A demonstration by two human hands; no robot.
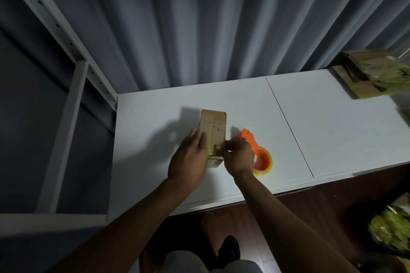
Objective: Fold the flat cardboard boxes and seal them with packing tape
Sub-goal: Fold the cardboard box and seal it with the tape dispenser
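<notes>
A small folded cardboard box (pixel 213 127) stands on the white table (pixel 332 131) near its middle, with yellowish tape over its near end. My left hand (pixel 188 159) lies flat against the box's left side, fingers straight. My right hand (pixel 238 156) pinches the tape at the box's near right edge with curled fingers. An orange tape dispenser (pixel 260 157) with a roll of yellowish tape lies on the table just right of my right hand, partly hidden by it.
A stack of flat cardboard boxes in plastic wrap (pixel 375 75) lies at the table's far right corner. A bag of taped boxes (pixel 392 230) sits on the floor at lower right. A white metal rack (pixel 73 86) stands left; grey curtain behind.
</notes>
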